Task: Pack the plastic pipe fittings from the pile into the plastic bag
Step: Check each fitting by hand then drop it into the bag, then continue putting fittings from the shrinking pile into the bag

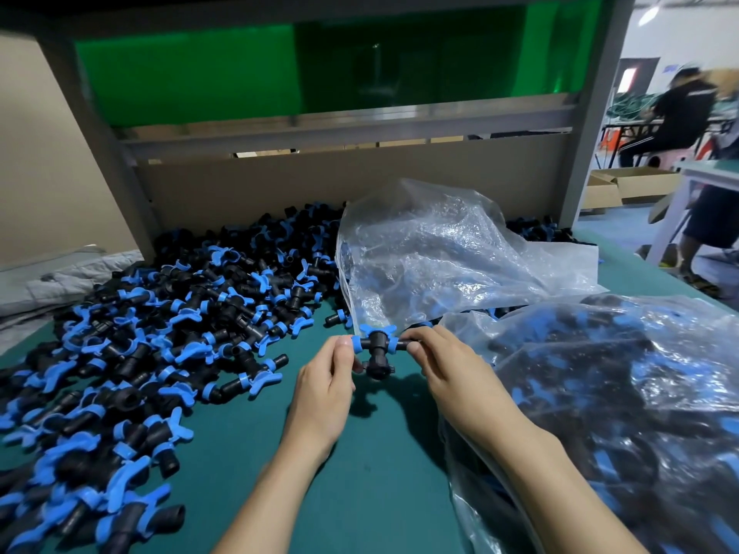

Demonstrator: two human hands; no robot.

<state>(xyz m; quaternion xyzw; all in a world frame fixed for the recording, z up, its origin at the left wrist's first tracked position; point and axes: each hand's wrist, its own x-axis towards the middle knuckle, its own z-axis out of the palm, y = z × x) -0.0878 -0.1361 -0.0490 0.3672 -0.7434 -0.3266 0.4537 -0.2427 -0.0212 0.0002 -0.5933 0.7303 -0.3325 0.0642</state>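
Left hand (326,387) and right hand (448,369) each pinch one end of black tee fitting with blue collars (378,351), held above green table mat (360,473). Filled bag of fittings (620,393) at right. Clear plastic bag (432,253) just behind held fitting, mouth toward it. Loose fitting pile (168,313) left, reaching rear cardboard panel (360,185).

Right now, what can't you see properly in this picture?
Head view:
Far bag: crinkly, shiny plastic hides what is inside.
Pile: cut off by the left and bottom edges.
Near bag: blurred, cut off by the right edge.
Fitting: fingers cover both its ends.
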